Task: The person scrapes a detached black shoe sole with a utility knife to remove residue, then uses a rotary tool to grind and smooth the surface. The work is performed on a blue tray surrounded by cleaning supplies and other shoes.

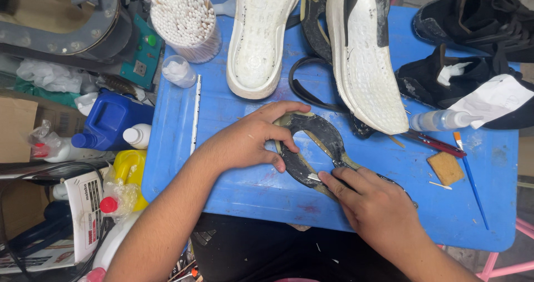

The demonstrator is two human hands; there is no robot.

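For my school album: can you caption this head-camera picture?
Left hand pins a black rubber sole strip on a blue table; right hand scrapes it.

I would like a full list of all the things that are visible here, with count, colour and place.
table: one, blue, centre
rubber strip: one loop, black with yellowish glue, front centre, under both hands
small blade: one, metal, at the right fingertips
soles: two, white, back centre
shoes: two, black, back right
swab cup: one, white swabs, back left
squeeze bottle: one, clear, right
brushes: red near the bottle, blue further right
sponge: one, tan, right
jugs: blue and yellow, left of the table
left hand: presses the strip
right hand: its grip holds the blade
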